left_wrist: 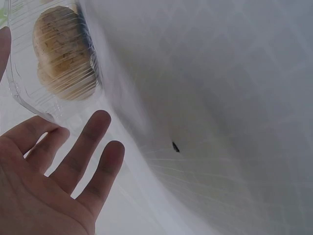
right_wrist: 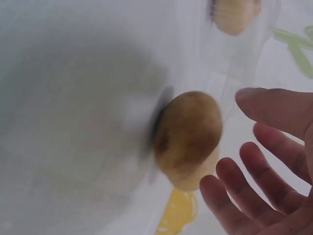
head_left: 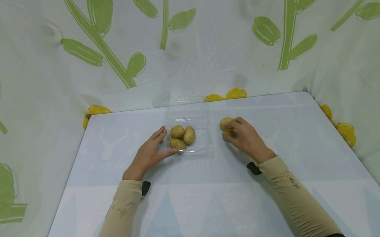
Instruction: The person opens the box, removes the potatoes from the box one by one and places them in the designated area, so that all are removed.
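Observation:
A clear plastic clamshell box (head_left: 203, 142) lies with its lid (head_left: 188, 109) raised at the back. Three potatoes (head_left: 189, 135) sit together in its left half. My left hand (head_left: 149, 154) rests at the box's front left corner, thumb along the front rim and fingers spread by the left side. To the right of the box, two more potatoes (head_left: 226, 123) lie on the table, one behind the other. Over the nearer potato (right_wrist: 190, 132) is my right hand (head_left: 246, 136); in the right wrist view its thumb and fingers stand apart around it, with a gap showing.
The white table (head_left: 191, 208) has pale blue triangles printed near its front. Behind it hangs a pale curtain (head_left: 205, 57) with green leaves and yellow flowers. Black straps (head_left: 254, 168) sit at both wrists, under beige sleeves (head_left: 117, 222).

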A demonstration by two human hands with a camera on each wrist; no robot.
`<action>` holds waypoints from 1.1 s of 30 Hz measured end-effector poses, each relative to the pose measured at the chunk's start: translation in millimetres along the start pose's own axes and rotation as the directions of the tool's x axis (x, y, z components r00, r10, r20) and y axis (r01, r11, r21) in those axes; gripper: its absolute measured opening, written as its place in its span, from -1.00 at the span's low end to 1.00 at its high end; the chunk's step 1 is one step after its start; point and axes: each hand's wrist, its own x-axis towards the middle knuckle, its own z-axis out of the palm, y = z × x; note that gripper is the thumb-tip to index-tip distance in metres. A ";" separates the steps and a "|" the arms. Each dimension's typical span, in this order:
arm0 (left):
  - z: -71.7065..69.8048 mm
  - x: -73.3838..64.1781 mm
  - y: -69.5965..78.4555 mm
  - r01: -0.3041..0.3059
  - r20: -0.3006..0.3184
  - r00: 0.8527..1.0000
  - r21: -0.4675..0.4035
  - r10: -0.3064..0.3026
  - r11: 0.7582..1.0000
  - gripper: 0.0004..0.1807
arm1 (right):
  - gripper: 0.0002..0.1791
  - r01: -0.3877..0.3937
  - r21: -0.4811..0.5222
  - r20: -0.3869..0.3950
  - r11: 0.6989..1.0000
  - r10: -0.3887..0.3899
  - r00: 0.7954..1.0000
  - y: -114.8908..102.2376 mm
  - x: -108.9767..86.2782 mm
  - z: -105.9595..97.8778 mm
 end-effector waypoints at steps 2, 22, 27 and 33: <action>0.3 0.0 -0.9 -0.001 -0.003 1.000 -0.003 0.001 1.000 0.12 | -0.68 0.007 0.025 -0.011 1.000 -0.006 1.000 -4.3 2.0 -1.6; 0.6 0.4 -1.9 -0.006 -0.005 1.000 -0.006 0.006 1.000 0.14 | -0.47 -0.093 0.177 0.059 0.980 0.084 0.995 -35.8 16.8 1.7; 1.1 -0.1 -2.3 -0.010 -0.008 1.000 -0.011 0.010 1.000 0.13 | -0.45 -0.079 0.188 0.071 0.979 0.067 0.995 -41.0 20.2 4.2; 1.2 -0.8 -1.7 -0.011 -0.009 1.000 -0.016 0.011 1.000 0.13 | -0.44 -0.059 0.213 0.068 0.975 0.045 0.997 -50.7 25.1 7.9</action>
